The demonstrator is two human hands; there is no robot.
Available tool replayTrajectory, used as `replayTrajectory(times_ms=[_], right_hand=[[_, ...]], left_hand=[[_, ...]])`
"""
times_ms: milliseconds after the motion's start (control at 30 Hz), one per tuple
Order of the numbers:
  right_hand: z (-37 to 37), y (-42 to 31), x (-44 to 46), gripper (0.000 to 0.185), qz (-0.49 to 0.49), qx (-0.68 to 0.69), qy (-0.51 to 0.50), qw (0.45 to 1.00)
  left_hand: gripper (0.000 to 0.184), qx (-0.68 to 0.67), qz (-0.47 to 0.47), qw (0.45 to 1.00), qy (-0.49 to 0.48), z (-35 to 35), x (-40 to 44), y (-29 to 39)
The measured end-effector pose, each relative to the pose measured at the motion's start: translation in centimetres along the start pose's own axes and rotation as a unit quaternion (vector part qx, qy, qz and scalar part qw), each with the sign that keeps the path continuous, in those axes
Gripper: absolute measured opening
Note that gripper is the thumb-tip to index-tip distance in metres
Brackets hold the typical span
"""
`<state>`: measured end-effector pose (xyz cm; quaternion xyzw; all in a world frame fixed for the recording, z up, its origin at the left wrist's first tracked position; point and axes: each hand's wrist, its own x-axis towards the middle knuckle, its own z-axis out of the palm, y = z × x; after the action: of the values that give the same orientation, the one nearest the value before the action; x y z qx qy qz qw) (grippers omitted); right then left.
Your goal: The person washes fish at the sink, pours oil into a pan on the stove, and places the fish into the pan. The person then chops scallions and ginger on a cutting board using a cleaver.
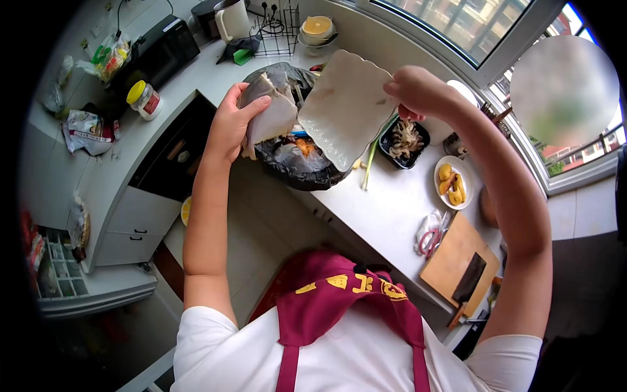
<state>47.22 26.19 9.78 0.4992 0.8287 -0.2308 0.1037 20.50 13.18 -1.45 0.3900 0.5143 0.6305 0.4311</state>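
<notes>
My left hand (230, 121) is closed on a pale, flat, rough-edged piece (271, 117), perhaps paper or cardboard, with the thumb across its face. My right hand (421, 95) grips the right edge of a white scalloped dish (346, 104), which is tilted steeply. Both held things are over a black garbage bag (300, 179), partly hiding its mouth. Inside the bag lie clear plastic and orange scraps (305, 147). Beside the dish, a green onion (372, 163) rests on the counter near a black tray of sliced mushroom-like pieces (406, 138).
On the right counter (366, 215) are a plate of yellow pieces (452, 183), red-handled scissors (429, 242) and a cutting board (450, 258) with a cleaver (469, 277). A yellow-lidded jar (144, 99) and a wire rack (274, 32) stand along the left and back counters.
</notes>
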Motion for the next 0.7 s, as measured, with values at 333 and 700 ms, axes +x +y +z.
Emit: replayTrajectory(times_ms=[333, 700], right_hand=[[20.6, 9.5, -19.1, 0.028, 0.125, 0.568, 0.237, 0.778], [44.1, -4.4, -51.4, 0.033, 0.427, 0.421, 0.584, 0.548]], left_hand=[[0.038, 0.068, -0.053, 0.919, -0.384, 19.0, -5.6, -0.7], [0.056, 0.15, 0.313, 0.565, -0.749, 31.4, -40.5, -2.8]])
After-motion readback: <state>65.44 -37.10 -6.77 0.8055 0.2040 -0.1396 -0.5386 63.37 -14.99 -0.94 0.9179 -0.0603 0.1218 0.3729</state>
